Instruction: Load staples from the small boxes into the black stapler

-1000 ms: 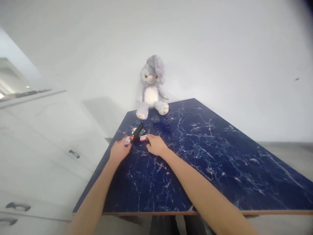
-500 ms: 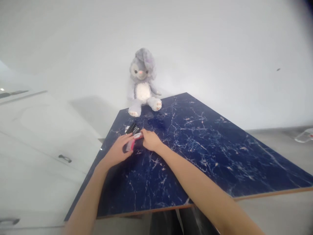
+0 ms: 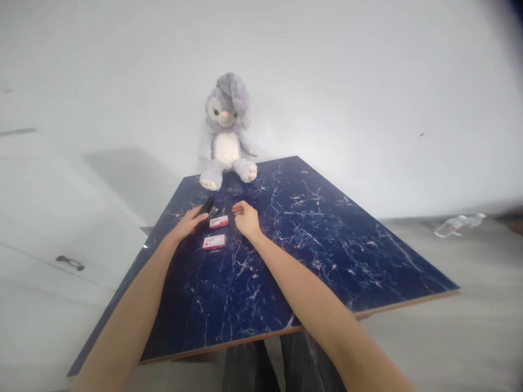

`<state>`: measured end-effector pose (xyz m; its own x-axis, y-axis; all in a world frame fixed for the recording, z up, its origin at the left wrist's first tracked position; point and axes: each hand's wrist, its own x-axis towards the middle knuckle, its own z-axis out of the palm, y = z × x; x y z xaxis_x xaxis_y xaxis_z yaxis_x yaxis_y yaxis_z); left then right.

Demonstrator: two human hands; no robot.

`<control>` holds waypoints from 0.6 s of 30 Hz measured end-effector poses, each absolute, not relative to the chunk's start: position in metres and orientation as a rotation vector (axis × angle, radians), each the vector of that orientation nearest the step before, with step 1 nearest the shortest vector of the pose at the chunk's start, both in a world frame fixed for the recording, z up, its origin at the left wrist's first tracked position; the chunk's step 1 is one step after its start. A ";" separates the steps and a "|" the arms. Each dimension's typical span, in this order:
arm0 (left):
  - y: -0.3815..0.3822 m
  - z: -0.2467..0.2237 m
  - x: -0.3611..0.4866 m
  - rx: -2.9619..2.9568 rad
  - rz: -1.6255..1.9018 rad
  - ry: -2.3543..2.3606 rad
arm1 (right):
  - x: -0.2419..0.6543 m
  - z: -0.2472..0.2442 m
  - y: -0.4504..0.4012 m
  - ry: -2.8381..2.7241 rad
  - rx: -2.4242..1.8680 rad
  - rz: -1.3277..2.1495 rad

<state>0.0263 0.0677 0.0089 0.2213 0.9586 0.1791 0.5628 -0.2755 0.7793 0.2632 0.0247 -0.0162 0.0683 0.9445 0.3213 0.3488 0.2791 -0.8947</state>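
Note:
Two small red-and-white boxes lie on the dark blue marbled table: an upper box (image 3: 219, 221) and a lower box (image 3: 214, 242). Just behind the upper one is a black object (image 3: 207, 207), apparently a stapler, with a small dark item (image 3: 214, 212) at its right side. My left hand (image 3: 188, 224) is at the near left end of the black object, fingers around it and touching it. Right of the boxes, my right hand (image 3: 247, 219) is above the table with its fingers curled together; whether anything is in them is hidden.
A grey plush rabbit (image 3: 227, 136) sits at the table's (image 3: 318, 245) back edge against the white wall. At the left is a white cabinet with a dark handle (image 3: 70, 263). A clear plastic bottle (image 3: 454, 224) lies on the floor at the right.
Both boxes now lie free of my hands. My left hand has left the lower box for the black object, and my right hand has come off the upper box. The view has shifted.

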 end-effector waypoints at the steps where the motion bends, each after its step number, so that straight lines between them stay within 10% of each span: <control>1: 0.066 0.011 0.030 2.010 0.802 1.429 | 0.264 -0.016 0.024 -1.460 -1.295 0.695; 18: -0.015 0.006 0.120 2.472 0.749 1.152 | 0.404 0.005 -0.027 -1.870 -0.969 1.122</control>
<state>0.1198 -0.0149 0.0055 0.5394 0.7765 0.3257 0.6132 -0.6273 0.4802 0.4041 -0.0268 0.0049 -0.4433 0.8720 0.2077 0.2275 0.3336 -0.9149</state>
